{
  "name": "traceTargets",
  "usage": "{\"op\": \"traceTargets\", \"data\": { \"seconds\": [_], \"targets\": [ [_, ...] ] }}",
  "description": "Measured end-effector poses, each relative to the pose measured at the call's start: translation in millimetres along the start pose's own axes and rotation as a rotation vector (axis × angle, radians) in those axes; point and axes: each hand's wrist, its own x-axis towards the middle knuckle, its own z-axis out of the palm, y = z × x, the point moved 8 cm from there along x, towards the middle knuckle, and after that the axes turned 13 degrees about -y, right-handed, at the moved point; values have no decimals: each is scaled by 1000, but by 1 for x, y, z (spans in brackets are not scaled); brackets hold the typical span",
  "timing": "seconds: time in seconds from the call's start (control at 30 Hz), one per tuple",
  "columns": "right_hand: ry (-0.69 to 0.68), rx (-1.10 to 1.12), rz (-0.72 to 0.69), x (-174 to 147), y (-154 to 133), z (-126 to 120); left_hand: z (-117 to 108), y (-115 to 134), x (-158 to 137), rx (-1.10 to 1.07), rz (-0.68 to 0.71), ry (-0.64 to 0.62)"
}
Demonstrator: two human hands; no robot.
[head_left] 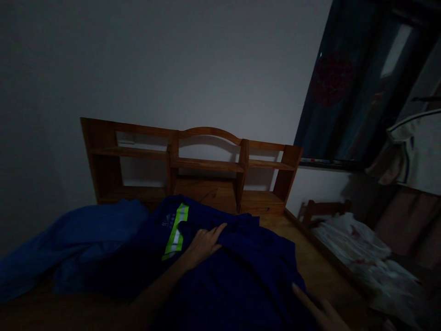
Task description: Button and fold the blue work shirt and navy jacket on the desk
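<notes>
Across most of the upper frame, a plain grey wall [193, 64] is seen in dim light, and against it a wooden shelf unit [206, 163] with an arched top rail is set. At the upper right, a dark window [358, 105] is marked by a round red decoration [332, 78].

Left of centre, small pale lettering [168, 220] is carried by a dark blue garment [241, 276], just left of its yellow-green and silver reflective strip [175, 231]; the characters are too small and blurred to be read. The garment is spread in loose folds from the middle to the bottom of the frame, over a wooden surface [310, 239], and part of the shelf unit's base is hidden behind it. At the lower left, a lighter blue cloth [96, 227] is heaped beside it. At the lower right, crumpled white plastic [358, 248] is piled past the surface's raised edge, and above it a pale garment [423, 151] is hung.

Just below centre, the dark blue garment is touched by the left hand [202, 245], its forefinger extended and its thumb held apart. At the lower right, the garment's edge is met by the right hand [322, 312], cut off by the frame. Whether cloth is pinched by either of the hands cannot be told.
</notes>
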Motion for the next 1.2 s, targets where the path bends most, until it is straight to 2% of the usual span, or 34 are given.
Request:
{"op": "traceTargets", "data": {
  "seconds": [0.1,0.17,0.23,0.3,0.37,0.47,0.53,0.6,0.7,0.77,0.9,1.03,1.13,1.2],
  "targets": [
    [-65,103,-24,19,-7,5,2,-2,2,-12,0,-7],
    [7,68,-111,26,-19,-5,4,-6,2,-11,-19,-5],
    [135,-44,-231,25,-42,-22,5,-14,2,-19,-78,26],
    [258,-158,-352,18,-70,-38,-1,-24,-2,-51,-157,117],
    [304,-239,-437,16,-95,-44,-14,-28,-7,-93,-175,253],
    [277,-263,-430,31,-108,-38,-35,-16,-13,-103,-34,382],
    [211,-161,-348,48,-97,-28,-43,-3,-14,-62,84,374],
    [90,56,-249,66,-79,-12,-45,8,-13,-15,160,333],
    [-82,376,-153,84,-69,8,-42,12,-10,27,191,286],
    [-70,448,-180,95,-79,5,-40,9,-8,33,179,280],
    [20,393,-268,135,-107,-7,-39,2,-5,20,143,265],
    [27,53,-387,180,-127,5,-39,5,-4,37,199,219],
    [142,-115,-421,194,-141,7,-32,8,-1,73,258,143],
    [289,-139,-413,187,-158,0,-26,6,0,65,277,106]
  ]
}}
